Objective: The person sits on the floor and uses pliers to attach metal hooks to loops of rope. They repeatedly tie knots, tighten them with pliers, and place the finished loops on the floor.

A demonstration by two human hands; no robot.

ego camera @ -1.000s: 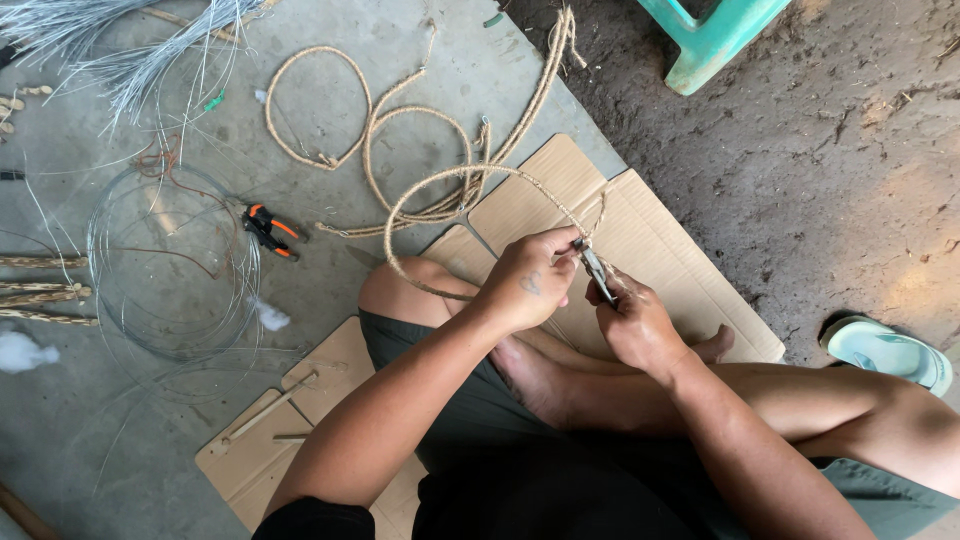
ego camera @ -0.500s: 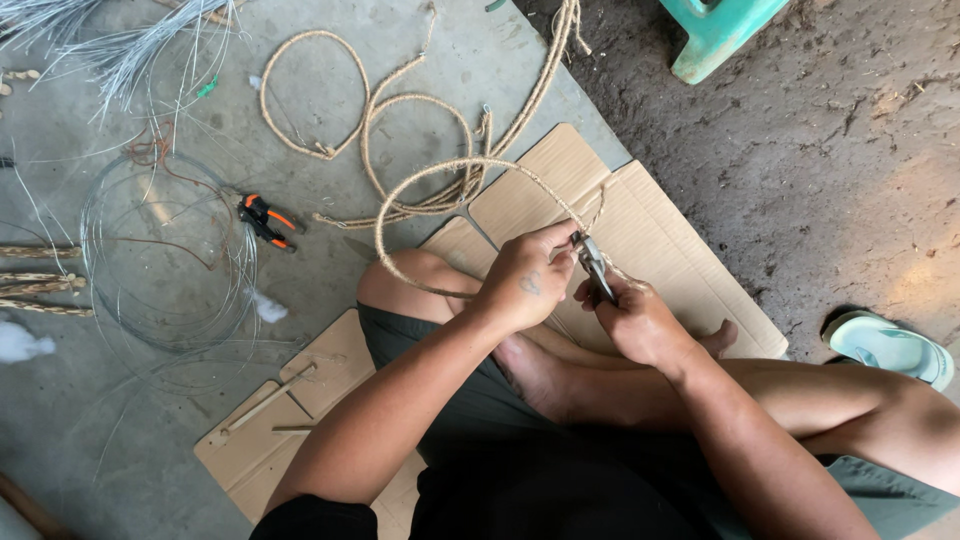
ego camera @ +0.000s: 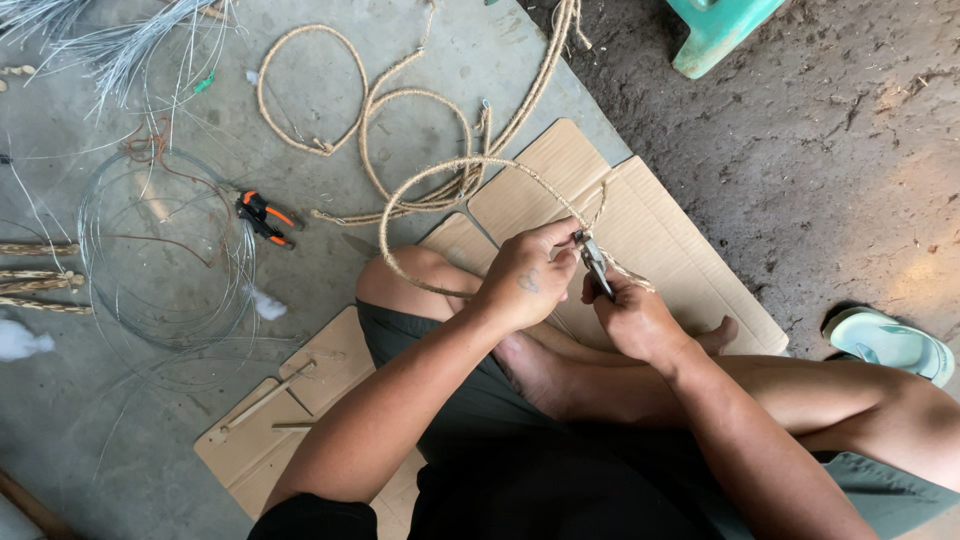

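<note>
Hands barely shifted; left hand [ego camera: 525, 282] clenches rope hoop [ego camera: 440, 170], right hand [ego camera: 632, 318] grips pliers [ego camera: 596, 262] pointing up-left

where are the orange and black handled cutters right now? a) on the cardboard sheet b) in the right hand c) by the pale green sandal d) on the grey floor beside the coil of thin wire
d: the orange and black handled cutters lie on the grey concrete floor at the edge of the coil of thin wire, away from both hands; the right hand holds a different, grey metal tool.
</note>
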